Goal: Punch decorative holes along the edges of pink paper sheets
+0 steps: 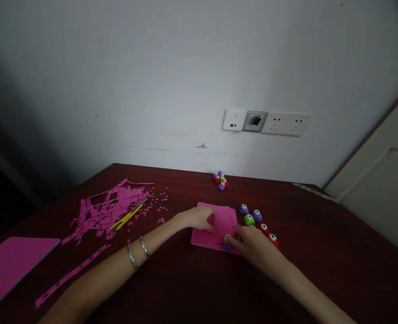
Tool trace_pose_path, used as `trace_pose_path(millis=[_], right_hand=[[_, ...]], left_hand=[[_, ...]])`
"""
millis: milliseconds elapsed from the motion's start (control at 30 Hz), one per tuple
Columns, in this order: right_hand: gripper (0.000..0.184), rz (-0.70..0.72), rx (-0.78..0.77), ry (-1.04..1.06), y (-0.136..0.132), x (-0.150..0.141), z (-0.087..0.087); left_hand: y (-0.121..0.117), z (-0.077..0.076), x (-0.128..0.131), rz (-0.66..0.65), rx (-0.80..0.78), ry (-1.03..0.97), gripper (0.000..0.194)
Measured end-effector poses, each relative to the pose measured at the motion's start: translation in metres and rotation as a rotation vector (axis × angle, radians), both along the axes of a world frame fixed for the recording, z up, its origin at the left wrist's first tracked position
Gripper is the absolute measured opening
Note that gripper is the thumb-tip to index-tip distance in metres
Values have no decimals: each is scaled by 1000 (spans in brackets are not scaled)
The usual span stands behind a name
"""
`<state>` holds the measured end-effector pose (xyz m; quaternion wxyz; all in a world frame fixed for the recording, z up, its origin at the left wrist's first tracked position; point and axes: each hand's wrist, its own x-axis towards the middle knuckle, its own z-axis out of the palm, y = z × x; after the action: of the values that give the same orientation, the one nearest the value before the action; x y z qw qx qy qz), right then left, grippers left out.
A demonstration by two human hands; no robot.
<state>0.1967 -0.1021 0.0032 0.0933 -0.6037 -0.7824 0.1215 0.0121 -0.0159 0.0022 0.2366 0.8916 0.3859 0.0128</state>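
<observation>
My right hand (pixel 256 245) has its thumb and fingers closed on a small purple craft punch (pixel 226 242), at the lower right part of a pink paper stack (pixel 223 222). My left hand (pixel 200 218) rests over the left side of that paper, its curved fingers and thumb apart. Just beyond my right hand stand a green punch (pixel 249 219), purple punches (pixel 243 209) and red punches (pixel 273 240). Whether the paper's edge sits inside the held punch is too dark to tell.
Left of my hands lie pink paper scraps (pixel 109 207), tiny punched bits (pixel 156 208) and a yellow utility knife (pixel 128 217). A larger pink sheet stack (pixel 13 265) is at the near left. More small punches (pixel 221 180) stand by the wall, below sockets (pixel 286 124).
</observation>
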Motion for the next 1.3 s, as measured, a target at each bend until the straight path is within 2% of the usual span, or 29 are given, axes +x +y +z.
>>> trace_pose_path(millis=[233, 533, 767, 900, 1000, 1100, 1200, 1300], right_hand=[[45, -100, 0, -110, -20, -10, -7], [38, -93, -9, -133, -22, -15, -17], [31, -59, -11, -95, -32, -19, -13], [29, -28, -41, -63, -41, -19, -2], [31, -60, -21, -10, -38, -2, 12], [37, -165, 14, 43, -23, 34, 21], [39, -251, 49, 41, -4, 78, 17], [43, -328, 54, 36, 9, 115, 0]], left_hand=[[4, -11, -4, -38, -61, -109, 37], [7, -16, -8, -58, -101, -141, 38], [7, -16, -7, -56, -98, -148, 34], [7, -16, -7, -63, -100, -147, 34], [8, -16, -7, -59, -116, -160, 38], [7, -16, -7, -54, -128, -165, 40], [6, -15, -8, -67, -129, -172, 38], [4, -12, -8, -67, -133, -159, 37]])
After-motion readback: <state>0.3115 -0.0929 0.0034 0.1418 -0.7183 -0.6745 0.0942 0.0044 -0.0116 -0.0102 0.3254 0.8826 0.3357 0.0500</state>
